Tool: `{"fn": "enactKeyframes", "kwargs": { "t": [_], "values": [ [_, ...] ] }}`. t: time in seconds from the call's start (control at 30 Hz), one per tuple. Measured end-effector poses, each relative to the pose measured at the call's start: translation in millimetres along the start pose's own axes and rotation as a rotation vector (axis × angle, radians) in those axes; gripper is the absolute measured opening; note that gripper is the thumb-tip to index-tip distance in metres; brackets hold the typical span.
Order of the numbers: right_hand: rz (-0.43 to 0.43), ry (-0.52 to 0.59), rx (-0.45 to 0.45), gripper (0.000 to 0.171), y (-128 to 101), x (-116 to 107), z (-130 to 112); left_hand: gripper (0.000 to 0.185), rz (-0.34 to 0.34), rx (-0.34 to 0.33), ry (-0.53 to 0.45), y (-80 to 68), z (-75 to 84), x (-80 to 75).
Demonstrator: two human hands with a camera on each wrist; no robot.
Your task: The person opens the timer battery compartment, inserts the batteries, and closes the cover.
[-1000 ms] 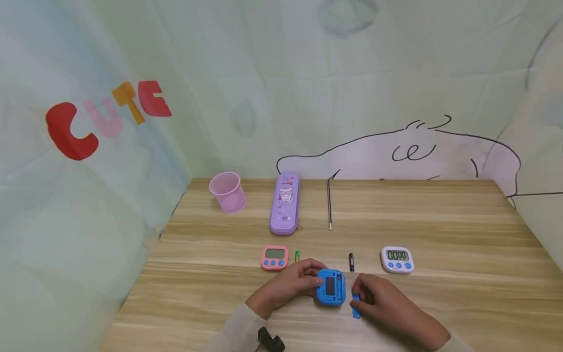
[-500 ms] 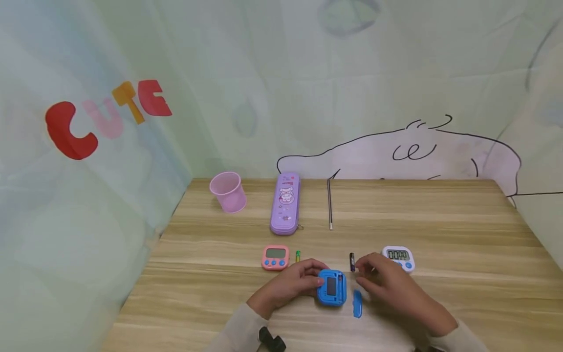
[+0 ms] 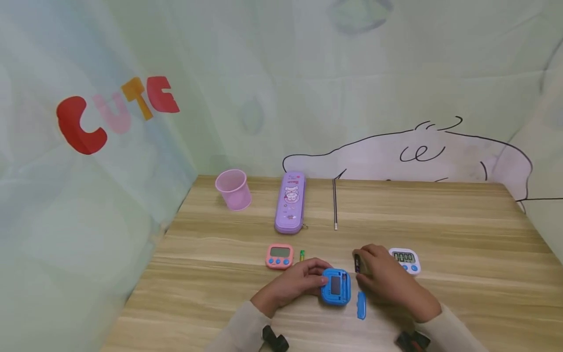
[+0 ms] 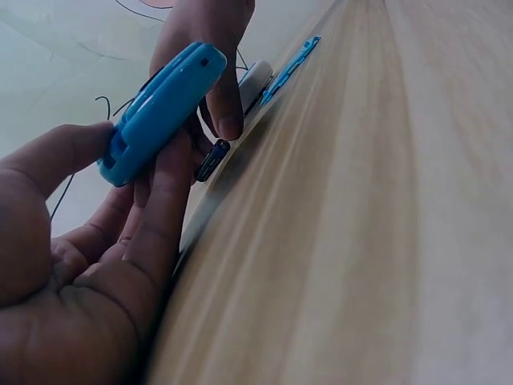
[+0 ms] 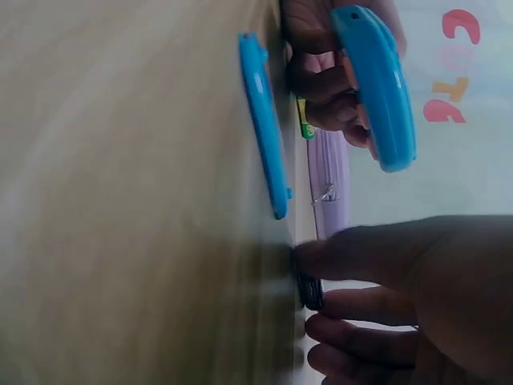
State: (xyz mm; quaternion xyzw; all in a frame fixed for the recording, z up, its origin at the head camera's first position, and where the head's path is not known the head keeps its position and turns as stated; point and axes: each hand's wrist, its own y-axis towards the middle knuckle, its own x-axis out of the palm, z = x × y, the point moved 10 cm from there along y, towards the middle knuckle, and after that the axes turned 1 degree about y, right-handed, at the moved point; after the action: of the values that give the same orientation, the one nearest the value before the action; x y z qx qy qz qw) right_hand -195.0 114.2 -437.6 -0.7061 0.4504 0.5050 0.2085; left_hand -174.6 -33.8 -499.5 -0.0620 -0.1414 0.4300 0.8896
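Observation:
My left hand grips a blue digital timer by its left edge, thumb on top. The timer's back faces up, with its long battery slot uncovered on the right side. Thumb and forefinger of my right hand pinch a small black battery, close over the wooden table. Between the timer and my right hand lies the narrow blue battery cover. In the left wrist view the black battery shows just under the right fingertips.
A pink timer and a green battery lie beyond my left hand. A white timer is partly behind my right hand. Farther back are a pink cup, a purple pencil case and a pencil.
My right hand has let go of the blue battery cover, leaving it on the table, and moved forward to pinch the black battery. My left hand still holds the blue timer.

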Motion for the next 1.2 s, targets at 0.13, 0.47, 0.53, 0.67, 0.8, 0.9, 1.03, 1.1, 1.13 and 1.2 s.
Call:
{"fn": "enactKeyframes", "kwargs": {
  "t": [0.13,0.47,0.53,0.67,0.8,0.9,1.03,1.1,1.13,1.2],
  "values": [
    [0.004,0.000,-0.003,0.043,0.5,1.5,0.3,0.037,0.011,-0.004,0.004,0.7,-0.8,-1.2],
    [0.016,0.061,-0.005,0.042,-2.0,-0.1,1.9,0.037,0.015,-0.021,-0.006,1.8,-1.5,0.2],
    [0.029,0.072,-0.009,0.042,-2.2,-4.2,0.6,0.037,0.018,-0.023,-0.010,1.9,-2.0,-0.1],
    [0.047,0.092,-0.027,0.042,-2.2,-15.0,-6.4,0.037,0.035,-0.012,-0.008,1.8,-1.5,-2.5],
    [0.058,0.120,-0.076,0.043,-4.2,-25.2,-22.0,0.036,0.051,-0.007,-0.012,1.6,-1.8,-5.1],
    [0.055,0.118,-0.124,0.046,-7.4,-30.5,-37.2,0.036,0.053,-0.005,-0.013,1.7,-0.8,-5.8],
    [-0.008,0.081,-0.137,0.046,-13.6,-28.9,-52.5,0.037,0.045,-0.006,-0.018,2.1,-0.1,-5.1],
    [-0.048,0.069,-0.140,0.045,-17.0,-26.6,-58.3,0.037,0.042,-0.009,-0.021,2.5,-1.2,-5.0],
    [-0.066,0.067,-0.141,0.045,-18.5,-25.2,-60.6,0.037,0.041,-0.011,-0.023,2.5,-1.5,-4.8],
    [-0.095,0.066,-0.146,0.045,-21.2,-22.9,-64.7,0.037,0.042,-0.015,-0.024,2.9,-2.8,-5.1]
  ]
}}
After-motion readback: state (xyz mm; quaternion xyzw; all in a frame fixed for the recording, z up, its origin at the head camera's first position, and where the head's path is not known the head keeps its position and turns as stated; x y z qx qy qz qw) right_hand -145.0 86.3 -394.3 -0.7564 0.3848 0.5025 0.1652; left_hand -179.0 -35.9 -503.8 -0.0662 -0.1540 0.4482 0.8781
